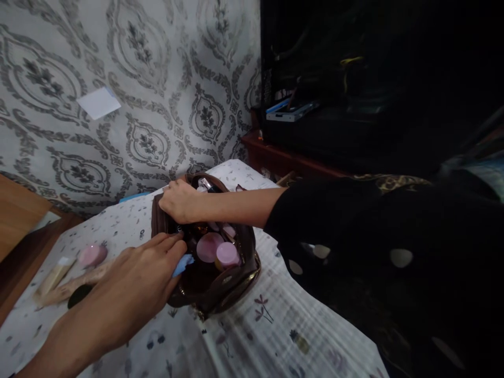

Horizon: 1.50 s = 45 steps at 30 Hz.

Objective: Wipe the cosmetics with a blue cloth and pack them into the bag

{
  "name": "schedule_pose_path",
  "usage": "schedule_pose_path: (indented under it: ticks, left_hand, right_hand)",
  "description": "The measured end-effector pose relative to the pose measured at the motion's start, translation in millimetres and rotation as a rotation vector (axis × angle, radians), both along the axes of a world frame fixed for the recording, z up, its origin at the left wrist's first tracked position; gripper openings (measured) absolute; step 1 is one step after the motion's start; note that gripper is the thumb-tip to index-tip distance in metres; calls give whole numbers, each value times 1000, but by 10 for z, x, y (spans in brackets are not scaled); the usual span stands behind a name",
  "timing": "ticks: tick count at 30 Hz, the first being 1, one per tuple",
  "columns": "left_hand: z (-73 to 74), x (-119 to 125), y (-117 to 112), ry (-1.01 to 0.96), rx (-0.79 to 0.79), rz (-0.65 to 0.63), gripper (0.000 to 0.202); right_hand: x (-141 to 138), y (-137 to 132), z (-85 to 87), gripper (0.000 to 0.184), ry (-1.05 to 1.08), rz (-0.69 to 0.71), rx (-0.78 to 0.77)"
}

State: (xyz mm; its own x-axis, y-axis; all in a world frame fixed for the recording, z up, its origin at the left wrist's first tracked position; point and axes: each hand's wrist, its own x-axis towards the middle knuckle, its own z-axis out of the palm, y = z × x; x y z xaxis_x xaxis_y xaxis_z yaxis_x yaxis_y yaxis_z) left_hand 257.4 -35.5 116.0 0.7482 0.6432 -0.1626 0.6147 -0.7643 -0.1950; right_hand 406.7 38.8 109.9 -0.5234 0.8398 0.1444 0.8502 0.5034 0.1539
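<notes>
A brown zipped cosmetic bag point(220, 294) stands open on the cloth-covered table, its gold zip teeth showing along the near rim. Curled over the far left rim of the bag is my right hand point(181, 201), gripping its edge. My left hand point(147, 268) reaches to the left side of the opening, fingers closed around a light-blue crumpled cloth point(182, 264); most of this cloth is hidden. Inside the bag lie a round pink container point(209, 247) and a smaller lilac-capped jar point(227, 254). A silver-topped item point(205, 184) shows near the back rim.
On the patterned tablecloth point(275, 294) at left lie a pink jar point(92, 255), a beige tube point(57, 275) and a dark round item point(79, 296), partly behind my left arm. A patterned wall rises behind. At right stands a large dark screen point(354, 105) on a reddish wooden cabinet point(283, 155).
</notes>
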Motion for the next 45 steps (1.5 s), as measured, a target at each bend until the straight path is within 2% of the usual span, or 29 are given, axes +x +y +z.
schedule_pose_path:
  ticks: [7,11,16,20,22,25,28,30,32,34,36,39,42,45]
  left_hand:
    - [-11,-19,-1,-69,41,-39,23]
    - [32,20,-17,-71,13,-38,19]
    - [122,116,-59,-31,7,19,18]
    - [137,171,-59,-35,18,58,23]
    - [92,168,-54,-121,33,40,26]
    - [-76,96,-105,-416,135,0,27]
    - [-360,-90,-288,-706,253,24,25]
    - [-585,-273,-467,-786,287,60,27]
    - [-807,-486,-641,-740,259,111,30]
    - [-991,-710,-757,-608,196,181,33]
    - [-1109,-939,-783,-480,165,272,37]
    - [-1134,-1293,-672,-374,168,421,35]
    - [-1040,-1670,-486,-345,254,568,31]
    - [-953,-2050,-296,-335,358,737,36]
  right_hand:
    - [33,62,38,27,51,-25,-66]
    - [169,-25,94,21,159,-27,-78]
    - [378,-325,152,18,339,-44,4]
    - [508,-629,109,18,475,-27,44]
    - [561,-790,51,19,527,7,72]
    - [616,-1072,-70,21,627,66,150]
    - [602,-1415,-241,18,716,177,231]
    - [534,-1642,-402,20,754,268,245]
    - [418,-1825,-604,20,785,366,231]
    - [263,-1938,-824,21,778,434,140]
    - [85,-1975,-1017,22,752,415,22]
    - [-186,-1924,-1179,20,778,387,-160]
    - [-439,-1815,-1208,18,864,282,-355]
    - [-696,-1680,-1242,21,974,145,-536]
